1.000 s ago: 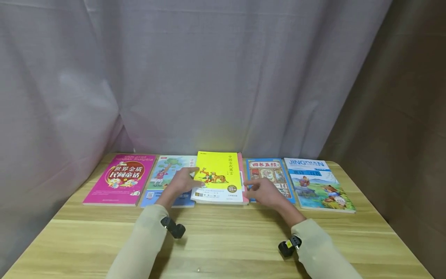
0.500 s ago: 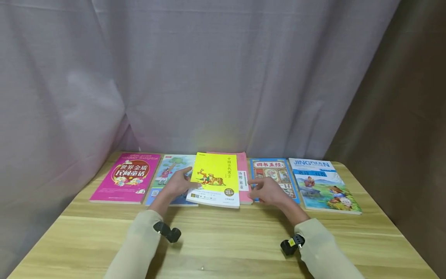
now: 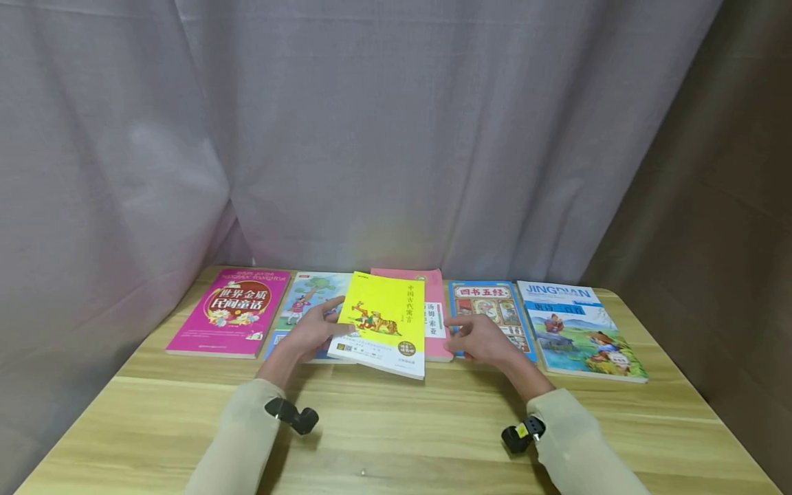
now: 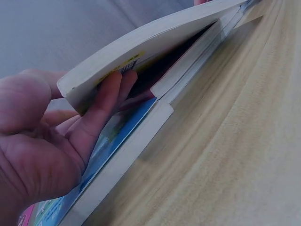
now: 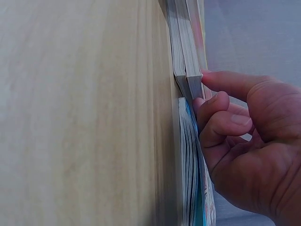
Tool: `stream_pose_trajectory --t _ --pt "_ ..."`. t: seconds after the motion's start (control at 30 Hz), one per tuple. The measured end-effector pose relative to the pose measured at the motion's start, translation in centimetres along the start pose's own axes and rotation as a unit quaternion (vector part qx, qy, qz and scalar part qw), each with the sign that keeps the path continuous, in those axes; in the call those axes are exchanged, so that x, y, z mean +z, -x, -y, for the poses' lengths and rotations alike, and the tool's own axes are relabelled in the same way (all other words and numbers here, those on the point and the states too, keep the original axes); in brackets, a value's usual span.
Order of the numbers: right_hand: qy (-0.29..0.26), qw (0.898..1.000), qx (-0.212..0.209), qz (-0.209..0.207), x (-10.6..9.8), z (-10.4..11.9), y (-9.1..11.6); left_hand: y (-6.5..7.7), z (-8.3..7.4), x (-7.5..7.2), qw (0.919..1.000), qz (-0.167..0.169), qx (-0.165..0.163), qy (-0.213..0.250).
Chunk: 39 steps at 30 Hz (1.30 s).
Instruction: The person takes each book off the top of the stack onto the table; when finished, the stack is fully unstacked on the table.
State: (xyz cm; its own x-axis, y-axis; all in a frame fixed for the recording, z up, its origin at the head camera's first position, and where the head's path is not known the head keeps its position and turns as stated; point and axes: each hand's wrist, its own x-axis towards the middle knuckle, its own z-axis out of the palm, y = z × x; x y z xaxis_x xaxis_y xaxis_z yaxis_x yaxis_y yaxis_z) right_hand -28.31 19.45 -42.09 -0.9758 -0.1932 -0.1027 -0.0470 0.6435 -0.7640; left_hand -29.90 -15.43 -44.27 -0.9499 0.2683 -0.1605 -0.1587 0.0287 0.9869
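Note:
In the head view, my left hand (image 3: pixel 311 334) grips a yellow-and-white book (image 3: pixel 383 313) by its left edge. The left wrist view shows the fingers (image 4: pixel 101 101) under its back cover, which is raised at a slant. A pink book (image 3: pixel 433 313) lies partly covered beneath it. Thumb and curled fingers of my right hand (image 3: pixel 479 337) hold the pink book's right edge, near its front corner. Seen from the right wrist, the page edges (image 5: pixel 194 80) there form two layers. Under my left wrist lies a blue book with a tree picture (image 3: pixel 312 292), partly hidden.
A magenta book (image 3: pixel 229 333) lies at the far left. To the right are a blue-bordered book (image 3: pixel 489 295) and a landscape-cover book (image 3: pixel 581 337). All lie in a row along the back of the wooden table (image 3: pixel 408 433), before a grey curtain (image 3: pixel 396 137).
The yellow book has shifted toward me and turned slightly, its left side raised by my left hand. More of the pink book shows. My right hand keeps its place at the pink book's edge.

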Motion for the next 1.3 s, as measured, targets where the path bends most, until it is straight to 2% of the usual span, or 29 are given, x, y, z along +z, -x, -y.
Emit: stream_pose_trajectory --t 0.17,0.33,0.53,0.67,0.87,1.0,1.13,1.3 --pt "0.002 1.0 -0.003 0.0 0.0 0.0 0.1 0.1 0.3 0.1 0.9995 0.0 0.008 0.031" --pt "0.001 1.0 -0.001 0.0 0.0 0.1 0.1 0.8 -0.1 0.1 0.9983 0.009 0.033 0.047" --pt "-0.013 1.0 -0.003 0.01 -0.2 -0.3 0.0 2.4 -1.1 -0.8 0.998 0.005 0.057 0.027" --pt "-0.02 1.0 -0.011 0.017 -0.4 -0.5 0.0 3.8 -2.2 -2.0 0.998 -0.008 0.061 0.015" --pt "-0.031 0.999 -0.013 0.028 -0.3 -0.4 0.0 6.9 -3.7 -4.6 0.9969 -0.032 0.072 -0.007" --pt "-0.037 0.999 -0.008 0.037 -0.2 -0.5 -0.2 9.9 -4.2 -6.5 0.996 -0.024 0.086 -0.005" --pt "-0.045 0.998 -0.003 0.047 -0.3 -0.6 -0.3 13.0 -4.0 -8.6 0.9947 -0.033 0.097 -0.012" --pt "-0.066 0.996 -0.003 0.063 -0.6 -0.8 -0.3 15.9 -3.1 -11.1 0.9923 -0.044 0.115 -0.009"
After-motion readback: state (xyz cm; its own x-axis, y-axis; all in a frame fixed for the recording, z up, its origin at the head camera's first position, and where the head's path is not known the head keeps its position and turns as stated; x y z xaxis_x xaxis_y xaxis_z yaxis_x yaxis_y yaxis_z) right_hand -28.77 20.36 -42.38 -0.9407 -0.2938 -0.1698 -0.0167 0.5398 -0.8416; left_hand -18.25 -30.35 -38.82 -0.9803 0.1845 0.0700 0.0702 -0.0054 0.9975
